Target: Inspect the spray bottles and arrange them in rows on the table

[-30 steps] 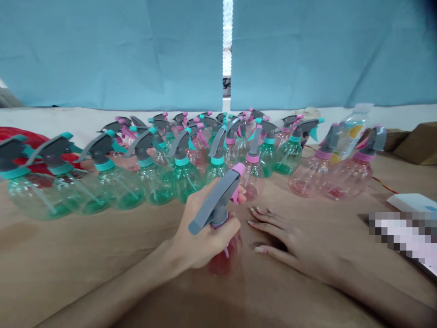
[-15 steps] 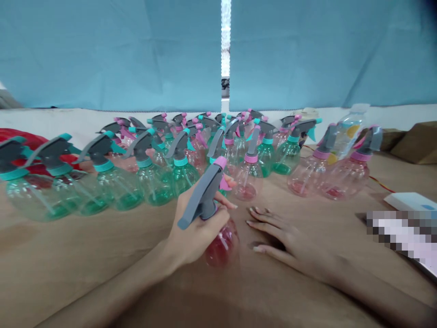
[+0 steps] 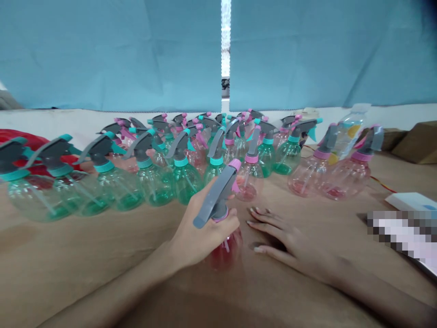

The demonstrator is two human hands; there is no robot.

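My left hand (image 3: 201, 228) is wrapped around the neck of a pink spray bottle (image 3: 227, 248) with a grey and pink trigger head. The bottle stands near the middle of the table, its head pointing away and to the right. Part of its body is behind my fingers. To its right, my right hand (image 3: 282, 234) lies palm down on the tabletop, fingers spread, touching no bottle. Just beyond both hands stands another pink spray bottle (image 3: 250, 180), and left of that a green spray bottle (image 3: 187, 182).
Rows of green and pink spray bottles fill the back and left of the table (image 3: 102, 255). Two pink ones and a clear water bottle (image 3: 351, 130) stand at right, near a brown box (image 3: 418, 143), a white object (image 3: 411, 202) and a blurred-out item. A blue curtain (image 3: 102, 54) hangs behind.
My left hand has shifted slightly right, and the held spray bottle's head has moved right and sits more upright. My right hand has stayed in place.
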